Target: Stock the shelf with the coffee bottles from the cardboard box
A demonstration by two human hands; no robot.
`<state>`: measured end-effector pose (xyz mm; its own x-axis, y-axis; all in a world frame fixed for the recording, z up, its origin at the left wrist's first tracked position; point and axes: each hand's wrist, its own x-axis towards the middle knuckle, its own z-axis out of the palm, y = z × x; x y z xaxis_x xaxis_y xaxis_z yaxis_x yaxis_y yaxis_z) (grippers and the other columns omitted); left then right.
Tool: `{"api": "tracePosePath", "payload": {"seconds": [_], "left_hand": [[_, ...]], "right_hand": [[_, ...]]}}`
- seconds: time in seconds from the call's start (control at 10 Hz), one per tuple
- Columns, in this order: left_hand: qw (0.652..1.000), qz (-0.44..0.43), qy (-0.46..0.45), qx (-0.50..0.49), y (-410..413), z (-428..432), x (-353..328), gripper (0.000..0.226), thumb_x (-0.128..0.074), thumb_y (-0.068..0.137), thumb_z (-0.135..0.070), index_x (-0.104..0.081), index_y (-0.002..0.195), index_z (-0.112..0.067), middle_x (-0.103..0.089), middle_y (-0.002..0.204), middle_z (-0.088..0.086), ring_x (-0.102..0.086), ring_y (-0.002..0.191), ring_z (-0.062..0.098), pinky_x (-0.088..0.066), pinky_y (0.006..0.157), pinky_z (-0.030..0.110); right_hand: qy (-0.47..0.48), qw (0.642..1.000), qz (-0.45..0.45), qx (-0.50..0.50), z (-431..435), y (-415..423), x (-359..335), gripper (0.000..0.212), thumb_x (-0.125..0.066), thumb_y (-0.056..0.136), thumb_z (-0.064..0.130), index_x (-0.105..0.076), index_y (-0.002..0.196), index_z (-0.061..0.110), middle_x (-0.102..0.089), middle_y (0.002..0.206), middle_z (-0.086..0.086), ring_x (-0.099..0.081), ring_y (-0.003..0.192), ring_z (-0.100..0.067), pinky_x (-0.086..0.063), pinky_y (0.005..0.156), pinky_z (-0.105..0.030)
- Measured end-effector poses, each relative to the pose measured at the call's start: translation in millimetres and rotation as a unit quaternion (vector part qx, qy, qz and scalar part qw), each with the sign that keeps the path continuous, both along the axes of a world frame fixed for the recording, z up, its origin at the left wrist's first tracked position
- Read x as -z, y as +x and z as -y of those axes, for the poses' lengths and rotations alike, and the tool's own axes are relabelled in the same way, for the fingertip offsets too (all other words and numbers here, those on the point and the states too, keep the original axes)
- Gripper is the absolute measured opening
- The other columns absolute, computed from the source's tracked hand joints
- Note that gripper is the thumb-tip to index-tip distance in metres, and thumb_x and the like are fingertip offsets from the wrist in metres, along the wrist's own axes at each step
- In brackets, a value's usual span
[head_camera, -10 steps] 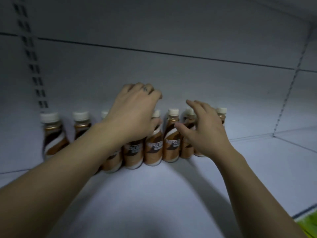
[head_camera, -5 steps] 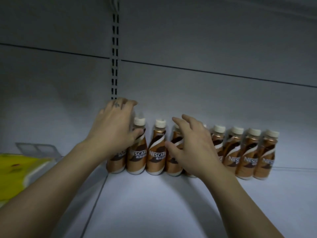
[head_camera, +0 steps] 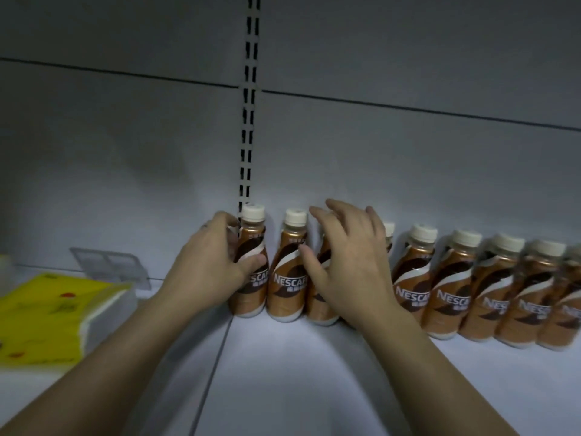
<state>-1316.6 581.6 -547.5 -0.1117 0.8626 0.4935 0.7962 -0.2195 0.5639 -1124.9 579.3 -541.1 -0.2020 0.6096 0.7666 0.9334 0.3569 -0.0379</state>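
Note:
Several brown Nescafe coffee bottles (head_camera: 452, 284) with white caps stand upright in one row along the back of the white shelf (head_camera: 298, 379). My left hand (head_camera: 207, 269) grips the leftmost bottle (head_camera: 253, 287), with the thumb across its front and the fingers round its far side. My right hand (head_camera: 345, 269) is spread with relaxed fingers over the third bottle, which it mostly hides. Its thumb lies next to the second bottle (head_camera: 287, 278). The cardboard box is out of view.
A yellow wrapped pack (head_camera: 47, 316) lies on the neighbouring shelf section at the left, with a clear plastic divider (head_camera: 110, 265) behind it. A slotted upright (head_camera: 248, 121) runs up the back panel just behind the leftmost bottle. A seam (head_camera: 217, 357) divides the two shelf boards.
The view has swung left along the row to its left end. My left hand has dropped from the bottle tops to grip the leftmost bottle's body. My right hand followed leftward.

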Motion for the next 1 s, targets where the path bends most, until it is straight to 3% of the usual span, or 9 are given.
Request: {"api": "tracePosePath", "payload": {"seconds": [0.1, 0.3, 0.5, 0.7, 0.8, 0.9, 1.0], "left_hand": [[1.000, -0.003, -0.013, 0.016, 1.1, -1.5, 3.2, 0.046, -0.079, 0.076, -0.034, -0.051, 0.111, -0.024, -0.057, 0.102, -0.006, -0.055, 0.089, 0.013, -0.042, 0.074, 0.026], [1.000, -0.009, -0.009, 0.027, 1.9, 3.2, -0.3, 0.043, -0.079, 0.077, -0.028, -0.054, 0.111, -0.021, -0.055, 0.096, -0.006, -0.057, 0.088, 0.015, -0.042, 0.074, 0.027], [0.998, -0.005, -0.024, 0.051, 0.1, 4.2, 0.1, 0.047, -0.077, 0.080, -0.023, -0.055, 0.121, -0.015, -0.063, 0.111, 0.004, -0.054, 0.089, 0.014, -0.043, 0.080, 0.028], [0.997, 0.006, -0.042, 0.067, -3.4, 1.8, 0.1, 0.054, -0.077, 0.080, -0.021, -0.054, 0.127, -0.011, -0.064, 0.120, 0.008, -0.052, 0.092, 0.014, -0.042, 0.084, 0.029], [0.998, -0.004, -0.031, 0.057, -0.8, 3.7, -2.5, 0.064, -0.079, 0.077, -0.027, -0.047, 0.131, -0.015, -0.058, 0.127, 0.009, -0.056, 0.104, 0.021, -0.044, 0.087, 0.033], [0.995, -0.060, 0.080, 0.014, 13.4, 16.8, -14.6, 0.079, -0.075, 0.078, -0.036, -0.034, 0.143, -0.018, -0.044, 0.142, 0.009, -0.043, 0.129, 0.028, -0.042, 0.100, 0.044], [0.977, -0.153, 0.125, 0.076, 33.0, 34.4, -27.2, 0.074, -0.066, 0.082, -0.048, -0.033, 0.145, -0.028, -0.043, 0.146, -0.001, -0.040, 0.132, 0.022, -0.038, 0.105, 0.041]], "right_hand": [[-0.019, 0.999, 0.037, 0.031, 3.2, 10.0, 8.3, 0.061, -0.060, 0.085, 0.047, -0.047, 0.139, 0.022, -0.043, 0.148, -0.010, -0.034, 0.140, -0.027, -0.009, 0.119, -0.047], [-0.045, 0.994, 0.072, 0.065, 13.0, 7.1, 6.2, 0.073, -0.064, 0.081, 0.051, -0.041, 0.144, 0.021, -0.035, 0.154, -0.014, -0.028, 0.144, -0.031, -0.007, 0.119, -0.057], [-0.056, 0.993, 0.083, 0.062, 15.6, 9.4, 2.9, 0.072, -0.063, 0.084, 0.049, -0.038, 0.146, 0.020, -0.032, 0.155, -0.014, -0.026, 0.145, -0.030, -0.002, 0.120, -0.055], [-0.076, 0.992, 0.083, 0.057, 25.9, 15.0, 3.5, 0.078, -0.062, 0.086, 0.049, -0.027, 0.150, 0.024, -0.018, 0.160, -0.013, -0.013, 0.148, -0.029, 0.004, 0.119, -0.055], [-0.086, 0.992, 0.064, 0.059, 33.4, 19.7, 0.9, 0.079, -0.060, 0.086, 0.051, -0.023, 0.151, 0.026, -0.015, 0.161, -0.011, -0.009, 0.150, -0.027, 0.005, 0.119, -0.056], [-0.077, 0.994, 0.032, 0.066, 43.3, 32.9, -12.8, 0.081, -0.057, 0.087, 0.055, -0.017, 0.152, 0.029, -0.013, 0.162, -0.004, -0.007, 0.150, -0.022, 0.009, 0.119, -0.050], [-0.092, 0.993, -0.006, 0.074, 58.7, 46.4, -31.4, 0.080, -0.052, 0.088, 0.058, -0.015, 0.153, 0.032, -0.017, 0.161, 0.003, -0.010, 0.149, -0.014, 0.006, 0.120, -0.046]]}}
